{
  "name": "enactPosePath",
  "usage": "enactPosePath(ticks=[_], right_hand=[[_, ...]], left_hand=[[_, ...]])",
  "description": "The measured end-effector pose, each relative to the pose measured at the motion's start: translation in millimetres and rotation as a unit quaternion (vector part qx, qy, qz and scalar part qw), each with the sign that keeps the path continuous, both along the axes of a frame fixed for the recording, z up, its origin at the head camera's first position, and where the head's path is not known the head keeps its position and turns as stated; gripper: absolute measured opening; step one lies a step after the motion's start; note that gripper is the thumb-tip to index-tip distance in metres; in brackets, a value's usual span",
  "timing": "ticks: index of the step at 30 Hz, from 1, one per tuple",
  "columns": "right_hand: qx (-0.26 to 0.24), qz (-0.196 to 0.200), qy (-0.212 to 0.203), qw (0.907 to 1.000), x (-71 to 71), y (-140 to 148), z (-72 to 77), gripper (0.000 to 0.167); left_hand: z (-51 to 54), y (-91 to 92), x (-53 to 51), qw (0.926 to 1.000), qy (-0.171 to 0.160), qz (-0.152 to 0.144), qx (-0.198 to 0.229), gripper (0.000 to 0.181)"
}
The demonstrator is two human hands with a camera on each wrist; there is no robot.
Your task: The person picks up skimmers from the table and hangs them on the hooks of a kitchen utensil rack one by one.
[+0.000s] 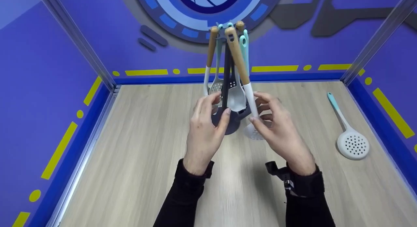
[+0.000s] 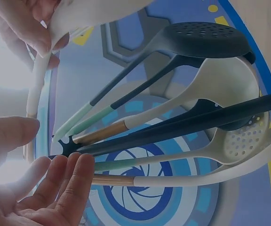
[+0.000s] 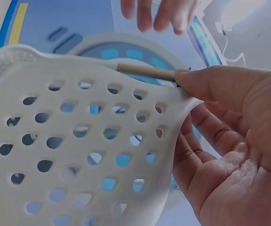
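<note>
My right hand (image 1: 280,129) pinches the white neck of a skimmer (image 1: 250,96) with a wooden handle, between thumb and fingers. Its perforated head (image 3: 79,150) fills much of the right wrist view. The handle's upper end is beside the top of a dark utensil stand (image 1: 226,70); whether it hangs on a hook cannot be told. My left hand (image 1: 205,126) is beside the stand's pole and above its round base, fingers loosely bent and apart, holding nothing. On the stand hang a white ladle (image 2: 227,82), a dark skimmer (image 2: 206,40) and several other utensils.
A light grey skimmer (image 1: 353,145) with a mint handle end lies on the wooden table (image 1: 146,148) at the right. Blue printed panels (image 1: 97,35) with metal corner posts enclose the table at the back and both sides.
</note>
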State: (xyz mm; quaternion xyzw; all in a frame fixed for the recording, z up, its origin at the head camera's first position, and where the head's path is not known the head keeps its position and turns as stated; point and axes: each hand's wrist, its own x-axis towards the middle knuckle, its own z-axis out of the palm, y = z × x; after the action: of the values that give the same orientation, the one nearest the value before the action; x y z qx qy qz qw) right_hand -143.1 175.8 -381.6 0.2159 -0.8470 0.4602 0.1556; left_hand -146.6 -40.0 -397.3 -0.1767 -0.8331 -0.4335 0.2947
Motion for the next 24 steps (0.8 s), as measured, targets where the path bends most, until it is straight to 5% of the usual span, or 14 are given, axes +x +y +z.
enactPosePath(ticks=[8,15,24], right_hand=[[0.033,0.028,-0.007,0.9990,1.9,-20,-4.6,0.060],[0.052,0.043,-0.005,0.9977,0.8,-33,-11.3,0.055],[0.051,0.064,-0.004,0.9967,0.3,-43,-18.9,0.056]], left_hand=[[-1.3,0.7,0.7,0.9988,-0.017,-0.029,0.037,0.048],[-1.3,0.3,-0.2,0.9968,-0.027,-0.020,0.073,0.053],[-1.0,-2.2,-1.8,0.9880,-0.038,-0.037,0.145,0.053]])
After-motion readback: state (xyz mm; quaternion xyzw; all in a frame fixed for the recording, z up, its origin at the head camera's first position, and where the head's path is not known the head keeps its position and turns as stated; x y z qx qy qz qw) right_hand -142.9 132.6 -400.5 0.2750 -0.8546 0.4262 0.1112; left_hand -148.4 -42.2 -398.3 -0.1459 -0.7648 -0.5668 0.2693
